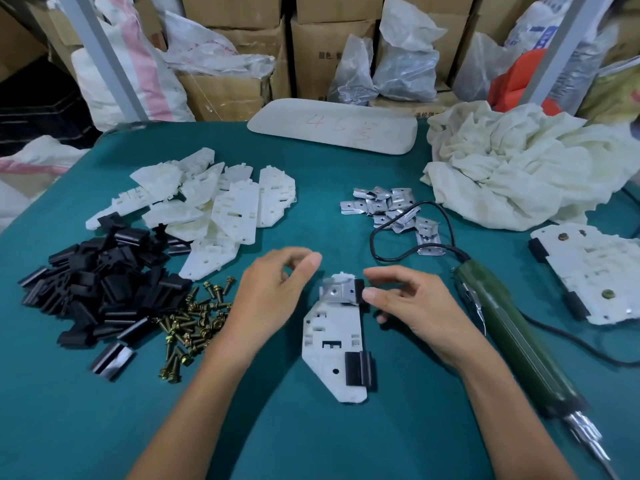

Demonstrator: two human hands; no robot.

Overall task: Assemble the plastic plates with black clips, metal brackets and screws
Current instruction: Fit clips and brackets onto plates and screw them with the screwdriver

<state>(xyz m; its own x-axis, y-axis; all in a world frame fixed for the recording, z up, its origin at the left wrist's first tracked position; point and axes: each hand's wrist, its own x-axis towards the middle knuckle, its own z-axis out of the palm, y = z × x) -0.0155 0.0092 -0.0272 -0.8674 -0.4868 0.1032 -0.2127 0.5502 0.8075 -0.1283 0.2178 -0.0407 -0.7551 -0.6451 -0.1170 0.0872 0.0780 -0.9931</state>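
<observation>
White plastic plate [332,336] bearing folded metal bracket [338,292] at 12 o'clock; left hand [273,299] and right hand [412,303] flank it, both released, grasping nothing.

Cream cloth [519,174] bunched far right — cardboard boxes [332,46], apparently bagged stock [405,60] behind.

Left hand [273,289]: motion-blurred; whether the curled fingers pinch anything cannot be told.
Right hand [412,303]: fingertips blurred; contact with the black clip [358,289] at the plate's top corner uncertain.
Both forearms: cut off by the lower picture edge.
Electric screwdriver [519,344]: tip runs out of the lower right corner.
Finished plate [595,271], right tabletop edge: partly cut by the picture's edge.
Screws [190,320]: heads too small to read.
Black clips pile [100,285]: lower pieces hidden.
</observation>
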